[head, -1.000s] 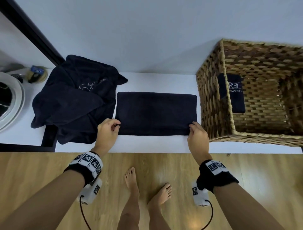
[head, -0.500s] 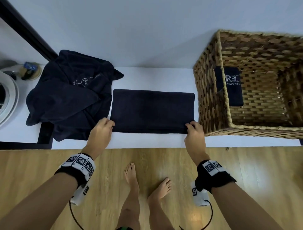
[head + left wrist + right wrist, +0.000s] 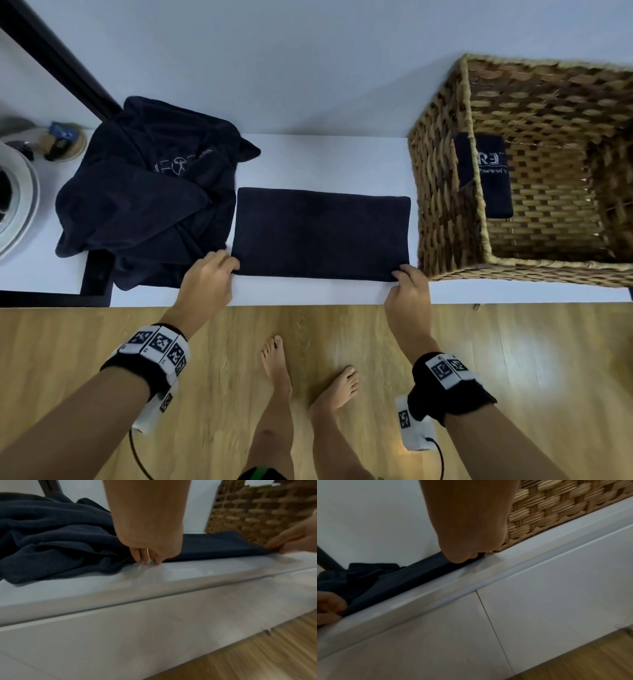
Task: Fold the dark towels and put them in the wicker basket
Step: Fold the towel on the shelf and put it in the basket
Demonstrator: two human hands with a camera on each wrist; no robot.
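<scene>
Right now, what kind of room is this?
Probably a laundry corner at home. Dark towels lie heaped on a low white cabinet, beside a wicker basket, above a wooden floor. The round white thing at left may be a washer.

Folded towel (image 3: 322,233) is lying flat at the centre of the bench (image 3: 335,161), with the heap of unfolded towels (image 3: 144,192) sitting just beside it on the left and the wicker basket (image 3: 442,192) standing just beside it on the right. Another folded towel (image 3: 493,178) is leaning inside the basket against its left wall. Left hand (image 3: 209,277) and right hand (image 3: 409,287) are sitting at the towel's two near corners, and plates (image 3: 20,205) are lying at the bench's far left.
</scene>
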